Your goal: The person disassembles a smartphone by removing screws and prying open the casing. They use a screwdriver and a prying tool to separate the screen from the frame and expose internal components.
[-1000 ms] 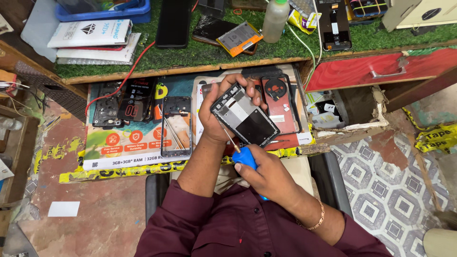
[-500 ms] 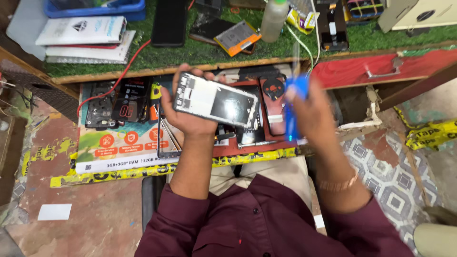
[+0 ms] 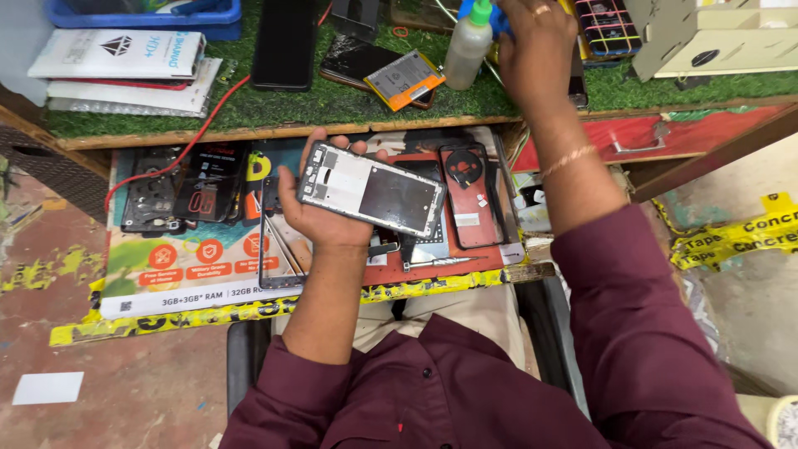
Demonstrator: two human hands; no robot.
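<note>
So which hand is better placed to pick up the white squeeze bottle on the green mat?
Right. The right hand is up on the green mat, beside the squeeze bottle, though it grips something blue. The left hand holds the opened phone frame.

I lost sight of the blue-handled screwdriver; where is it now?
In the head view, top centre-right: in the right hand over the green mat, beside the white bottle.

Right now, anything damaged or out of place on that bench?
Yes: the dark phone on the green turf mat, beneath the orange battery, shows a cracked screen. The opened phone frame in the left hand looks intact.
</note>
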